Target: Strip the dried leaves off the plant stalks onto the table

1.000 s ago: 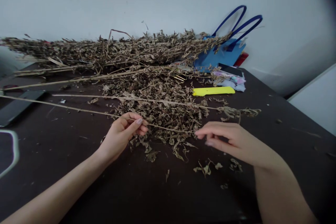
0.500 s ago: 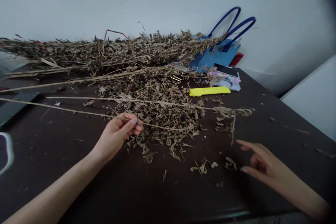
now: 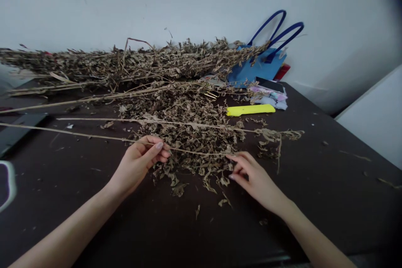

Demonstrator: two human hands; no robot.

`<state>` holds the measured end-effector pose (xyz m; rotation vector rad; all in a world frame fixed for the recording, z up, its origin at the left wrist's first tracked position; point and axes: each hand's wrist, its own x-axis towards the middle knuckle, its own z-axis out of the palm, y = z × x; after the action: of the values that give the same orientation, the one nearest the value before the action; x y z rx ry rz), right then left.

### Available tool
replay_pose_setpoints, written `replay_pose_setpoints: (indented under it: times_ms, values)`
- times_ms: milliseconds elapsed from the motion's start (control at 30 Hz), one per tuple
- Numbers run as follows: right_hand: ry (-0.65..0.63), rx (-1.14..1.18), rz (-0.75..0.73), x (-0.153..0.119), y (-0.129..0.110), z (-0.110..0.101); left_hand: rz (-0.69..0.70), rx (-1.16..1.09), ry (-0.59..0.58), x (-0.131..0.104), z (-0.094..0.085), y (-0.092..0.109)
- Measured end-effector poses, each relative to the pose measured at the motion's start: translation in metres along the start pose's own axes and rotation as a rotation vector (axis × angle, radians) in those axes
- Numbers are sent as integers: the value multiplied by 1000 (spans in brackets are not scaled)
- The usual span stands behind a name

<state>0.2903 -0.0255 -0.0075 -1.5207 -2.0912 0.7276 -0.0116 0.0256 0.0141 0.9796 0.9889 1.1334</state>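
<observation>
My left hand [image 3: 143,157] pinches a long, thin dried stem [image 3: 84,135] between thumb and fingers. The stem runs from the left edge across the front of a pile of crumpled dry leaves [image 3: 185,134]. My right hand [image 3: 253,178] is at the pile's right front edge, its thumb and index finger apart, close to the stem's thin end. A few leaf bits [image 3: 222,202] lie just below its fingers. Behind my left hand, a second stem [image 3: 157,122] with leaves at its right tip rests across the pile.
A bundle of dried plants [image 3: 157,63] stretches along the wall. At the right back are a blue bag [image 3: 257,69], a dark phone [image 3: 269,85] on a pastel cloth [image 3: 273,98], and a yellow object [image 3: 250,109]. Gold-handled scissors [image 3: 211,94] sit behind the pile.
My right hand has moved left to the pile's edge. Loose leaves that lay near the right front are now closer to the pile. My left hand keeps its hold on the stem.
</observation>
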Motion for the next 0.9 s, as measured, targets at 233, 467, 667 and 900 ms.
replay_pose_setpoints:
  times_ms: [233, 467, 667, 900]
  values:
    - [140, -167, -27, 32, -9, -47, 38, -9, 6, 2, -8, 2]
    - [210, -136, -247, 53, -47, -31, 30, -18, 18, 1, -7, 3]
    - [111, -170, -329, 49, -41, -12, 34, -18, 18, 0, -5, 4]
    - [39, -105, -332, 46, -37, 2, 28, -35, 12, -2, -2, 1]
